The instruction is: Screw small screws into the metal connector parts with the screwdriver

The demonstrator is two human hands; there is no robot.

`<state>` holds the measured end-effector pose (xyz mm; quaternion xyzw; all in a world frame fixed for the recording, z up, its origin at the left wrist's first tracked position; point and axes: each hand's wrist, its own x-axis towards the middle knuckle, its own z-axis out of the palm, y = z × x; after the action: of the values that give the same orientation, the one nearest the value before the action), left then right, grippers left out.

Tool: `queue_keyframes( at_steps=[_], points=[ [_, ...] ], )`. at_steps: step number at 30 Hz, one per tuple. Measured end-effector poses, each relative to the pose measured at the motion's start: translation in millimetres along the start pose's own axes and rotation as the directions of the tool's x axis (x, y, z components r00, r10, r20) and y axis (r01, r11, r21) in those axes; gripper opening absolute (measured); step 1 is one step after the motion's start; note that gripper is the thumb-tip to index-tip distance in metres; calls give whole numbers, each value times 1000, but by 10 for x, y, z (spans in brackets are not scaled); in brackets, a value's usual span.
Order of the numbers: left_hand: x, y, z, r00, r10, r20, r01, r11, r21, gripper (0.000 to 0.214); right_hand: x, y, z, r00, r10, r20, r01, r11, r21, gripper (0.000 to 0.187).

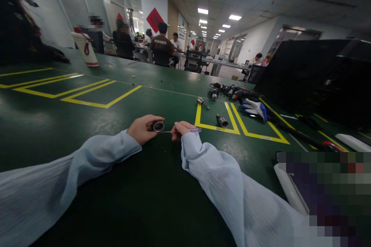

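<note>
The metal tube (158, 126) is held just above the green table (179, 216), its round mouth showing, most of its body hidden by the left hand (141, 128) curled around it. At its three o'clock, the right hand (180, 129) pinches a thin screwdriver (196, 129), covering its middle; I can't make out from here whether the tip touches the tube. The hands are slightly apart. Farther out, a metal socket (223, 121) lies at three, a glove (255, 109) at two, and a cup (87, 51) between ten and eleven.

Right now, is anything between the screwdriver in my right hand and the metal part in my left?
Nothing visible. The screwdriver in your right hand points toward the metal part in your left hand; whether its tip touches, I can't tell.
</note>
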<state>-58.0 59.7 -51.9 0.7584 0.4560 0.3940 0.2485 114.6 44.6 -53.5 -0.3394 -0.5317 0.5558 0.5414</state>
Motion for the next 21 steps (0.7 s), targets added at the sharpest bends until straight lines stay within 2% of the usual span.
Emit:
queue_keyframes(
  at_steps=[3,8,13,21],
  points=[
    [15,9,26,994,-110,22,112,976,-184,47,-6,30,18,999,-46,-14,46,999,-6,22],
    [20,63,43,975,-223,24,218,919,-329,56,1,78,23,995,-99,-27,97,992,-79,20],
    [15,56,30,974,-225,25,220,917,-333,57,16,136,21,989,-144,-40,134,974,-183,20],
    [21,80,30,966,-259,10,249,915,-318,58,-3,132,35,986,-161,-43,147,962,-230,20]
  ],
)
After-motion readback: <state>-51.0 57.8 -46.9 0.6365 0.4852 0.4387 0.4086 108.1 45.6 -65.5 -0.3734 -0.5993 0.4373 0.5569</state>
